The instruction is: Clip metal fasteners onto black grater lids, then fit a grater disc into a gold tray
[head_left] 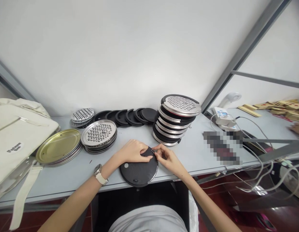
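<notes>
A black round disc (139, 174) lies near the table's front edge, with a pale round spot at its left and a small dark slot low down. My left hand (136, 151) is closed on its upper part, thumb across the face and fingers over the far rim. At its upper right edge, my right hand (166, 158) pinches a small dark ring (153, 150) between thumb and forefinger; the fingers partly hide it. Behind the disc stands a tall stack of round metal graters with black rims (177, 122).
Left are stacked grater plates (98, 132), smaller grater plates (82, 115), gold-coloured round plates (59, 146) and a cream bag (21, 135). Black round parts (127, 117) overlap along the wall. On the right are cables, a white device (221, 116), wooden pieces (284, 105) and another person's hand (297, 128).
</notes>
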`<move>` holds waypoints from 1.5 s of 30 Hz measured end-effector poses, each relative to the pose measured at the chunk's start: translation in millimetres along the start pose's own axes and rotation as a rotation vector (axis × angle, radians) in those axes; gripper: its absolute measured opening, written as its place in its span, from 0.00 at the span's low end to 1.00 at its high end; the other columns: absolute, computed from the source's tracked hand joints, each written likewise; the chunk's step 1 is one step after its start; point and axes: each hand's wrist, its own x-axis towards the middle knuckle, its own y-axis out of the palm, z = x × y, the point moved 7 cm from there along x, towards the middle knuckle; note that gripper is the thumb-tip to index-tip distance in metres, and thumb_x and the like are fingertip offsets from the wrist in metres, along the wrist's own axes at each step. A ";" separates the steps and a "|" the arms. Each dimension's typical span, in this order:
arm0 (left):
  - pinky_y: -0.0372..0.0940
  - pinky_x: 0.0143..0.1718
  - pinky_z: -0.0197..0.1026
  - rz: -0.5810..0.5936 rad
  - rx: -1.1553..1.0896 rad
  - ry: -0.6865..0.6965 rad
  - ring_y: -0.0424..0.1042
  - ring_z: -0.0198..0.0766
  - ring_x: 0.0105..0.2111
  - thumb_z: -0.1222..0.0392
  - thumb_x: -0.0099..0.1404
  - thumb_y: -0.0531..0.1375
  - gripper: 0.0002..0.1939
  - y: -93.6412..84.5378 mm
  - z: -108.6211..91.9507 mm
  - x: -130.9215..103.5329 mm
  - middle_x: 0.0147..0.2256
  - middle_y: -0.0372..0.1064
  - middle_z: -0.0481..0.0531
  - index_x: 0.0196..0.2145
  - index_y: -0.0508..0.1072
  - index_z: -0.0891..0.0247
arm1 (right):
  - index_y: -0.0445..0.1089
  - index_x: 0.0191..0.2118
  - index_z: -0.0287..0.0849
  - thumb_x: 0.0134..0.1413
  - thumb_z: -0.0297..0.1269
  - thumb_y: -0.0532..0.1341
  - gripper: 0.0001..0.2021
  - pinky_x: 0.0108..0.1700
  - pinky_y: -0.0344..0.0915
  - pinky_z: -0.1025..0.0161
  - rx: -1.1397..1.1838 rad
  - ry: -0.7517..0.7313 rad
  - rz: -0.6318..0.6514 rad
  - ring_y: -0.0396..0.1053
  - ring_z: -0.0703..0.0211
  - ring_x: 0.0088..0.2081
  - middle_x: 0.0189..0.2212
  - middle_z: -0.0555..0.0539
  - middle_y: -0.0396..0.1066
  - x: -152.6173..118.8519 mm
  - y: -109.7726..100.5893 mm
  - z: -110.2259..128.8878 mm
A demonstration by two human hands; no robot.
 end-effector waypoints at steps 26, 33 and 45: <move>0.43 0.23 0.38 0.000 0.000 0.015 0.52 0.29 0.18 0.47 0.58 0.59 0.21 -2.4 -2.0 -0.6 0.16 0.59 0.43 0.18 0.59 0.64 | 0.65 0.42 0.41 0.58 0.42 0.59 0.11 0.32 0.57 0.67 0.061 0.018 -0.001 0.58 0.64 0.27 0.24 0.55 0.58 -0.1 0.9 0.5; 0.43 0.23 0.38 -0.003 0.004 0.025 0.52 0.29 0.18 0.49 0.58 0.60 0.20 -2.3 -2.4 -0.8 0.17 0.60 0.43 0.18 0.60 0.64 | 0.64 0.43 0.42 0.58 0.43 0.59 0.12 0.31 0.57 0.67 0.050 0.016 -0.005 0.58 0.64 0.27 0.24 0.55 0.57 -0.2 1.3 0.6; 0.43 0.23 0.39 0.014 0.008 0.027 0.53 0.30 0.18 0.49 0.58 0.59 0.18 -2.9 -4.3 -0.8 0.18 0.61 0.44 0.19 0.61 0.63 | 0.64 0.46 0.42 0.59 0.41 0.58 0.12 0.31 0.56 0.67 0.011 -0.005 -0.005 0.57 0.64 0.27 0.24 0.55 0.57 0.2 1.6 1.2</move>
